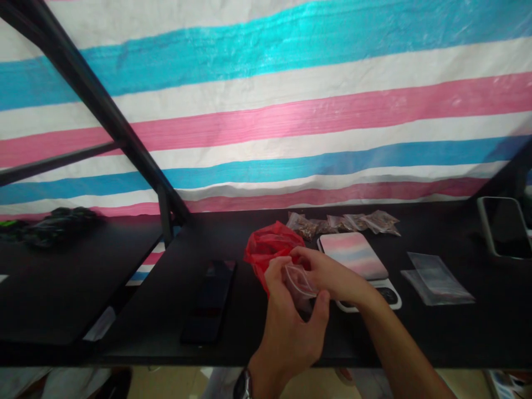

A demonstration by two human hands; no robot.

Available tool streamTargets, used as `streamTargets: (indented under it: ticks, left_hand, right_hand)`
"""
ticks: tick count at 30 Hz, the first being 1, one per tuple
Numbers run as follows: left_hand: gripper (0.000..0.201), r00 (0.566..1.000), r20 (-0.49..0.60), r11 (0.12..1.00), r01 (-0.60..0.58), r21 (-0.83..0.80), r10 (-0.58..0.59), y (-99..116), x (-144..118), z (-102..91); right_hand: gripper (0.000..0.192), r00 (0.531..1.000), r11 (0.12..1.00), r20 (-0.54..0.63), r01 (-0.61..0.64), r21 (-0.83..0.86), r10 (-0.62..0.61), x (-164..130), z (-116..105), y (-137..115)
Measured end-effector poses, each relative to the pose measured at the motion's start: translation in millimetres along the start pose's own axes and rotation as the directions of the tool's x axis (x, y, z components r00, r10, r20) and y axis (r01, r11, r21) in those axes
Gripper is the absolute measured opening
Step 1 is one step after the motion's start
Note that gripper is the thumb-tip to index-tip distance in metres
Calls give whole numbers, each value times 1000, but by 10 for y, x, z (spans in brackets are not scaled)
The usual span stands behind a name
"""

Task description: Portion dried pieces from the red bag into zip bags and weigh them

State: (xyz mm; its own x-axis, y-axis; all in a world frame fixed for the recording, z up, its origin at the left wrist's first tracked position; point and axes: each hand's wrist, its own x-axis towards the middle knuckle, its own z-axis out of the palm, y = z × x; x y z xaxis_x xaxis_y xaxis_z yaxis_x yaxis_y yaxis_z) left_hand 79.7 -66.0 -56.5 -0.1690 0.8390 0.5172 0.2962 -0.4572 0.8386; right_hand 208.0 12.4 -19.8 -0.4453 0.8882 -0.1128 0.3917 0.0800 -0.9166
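Observation:
A small clear zip bag (300, 281) is held above the front of the table, its mouth bowed open. My left hand (291, 327), wearing a wristwatch, is closed round the bag from below, thumb on the right side. From the right, my right hand (332, 274) pinches at the bag's upper edge; its fingertips are partly hidden. Just behind both hands sits a crumpled red plastic bag (272, 244), its contents hard to make out. A white digital scale (388, 293) with a pale, striped-looking reflective plate lies beside my right wrist.
Several filled zip bags (344, 223) of brown bits lie in a row at the back. Flat clear bags (440, 280) rest right of the scale. A dark phone (210, 302) lies left; another phone (505, 227) is far right. A black metal frame (103, 111) slants up at left.

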Motion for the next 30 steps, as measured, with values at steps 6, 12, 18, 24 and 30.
streamTargets:
  ticks: [6,12,18,24,30]
  left_hand:
    - [47,989,96,984,127,-125,-116,-240,-64,-61]
    - [50,980,-56,975,180,-134,-189,-326,-88,-174]
    - [59,932,-99,914,313,-260,-347,-349,-28,-180]
    - [59,906,-125,893,360,-271,-404,-350,58,-124]
    - [58,913,-113,892,349,-288,-393,-381,66,-90]
  right_hand:
    - [15,997,994,-79,-33,-107,24,31,-68,16]
    - [15,985,993,-162,69,92,-54,25,-112,-112]
    - [29,979,986,-123,164,7,-162,-113,-96,-259]
    - [34,965,958,-155,176,-227,-214,-218,-58,-431]
    - [37,940,902,-200,184,-391,-278,-253,-40,-467]
